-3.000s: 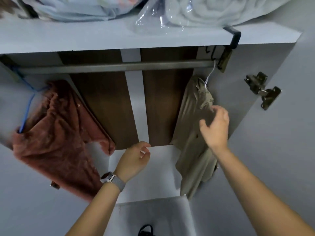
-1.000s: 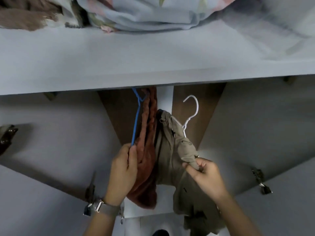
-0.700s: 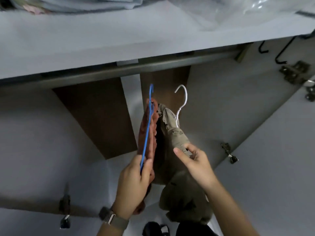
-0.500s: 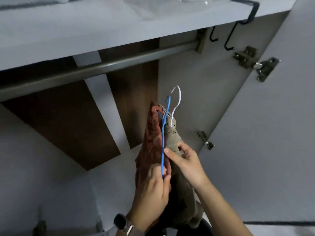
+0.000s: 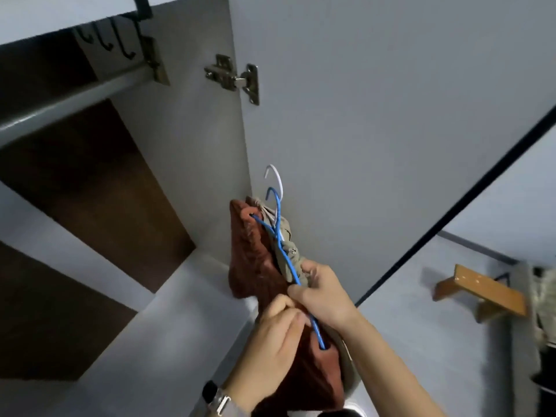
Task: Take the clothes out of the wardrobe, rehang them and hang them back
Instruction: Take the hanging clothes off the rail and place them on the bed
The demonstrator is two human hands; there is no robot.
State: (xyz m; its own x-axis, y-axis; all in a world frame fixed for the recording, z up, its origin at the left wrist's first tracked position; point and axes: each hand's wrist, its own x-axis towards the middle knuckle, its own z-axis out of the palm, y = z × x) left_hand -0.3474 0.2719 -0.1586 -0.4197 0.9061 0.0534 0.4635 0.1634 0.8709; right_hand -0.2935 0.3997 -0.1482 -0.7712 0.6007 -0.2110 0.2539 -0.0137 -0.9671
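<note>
A rust-brown garment (image 5: pixel 254 260) on a blue hanger (image 5: pixel 281 245) and a khaki garment (image 5: pixel 287 251) on a white hanger (image 5: pixel 275 176) are bunched together, off the rail, in front of the open wardrobe door. My left hand (image 5: pixel 278 329) grips the brown garment low down by the blue hanger's wire. My right hand (image 5: pixel 323 291) grips the khaki garment together with the blue wire. Both hanger hooks point up, free of the rail (image 5: pixel 72 100).
The wardrobe's metal rail runs across the upper left with black hooks (image 5: pixel 120 40) above its end. The open white door (image 5: pixel 376 115) with a hinge (image 5: pixel 237 79) stands just behind the clothes. A wooden wall shelf (image 5: pixel 481 290) is at the right.
Both garments came off the rail and were brought together. Since half a second ago my view has swung right and the bundle now sits in front of the open door.
</note>
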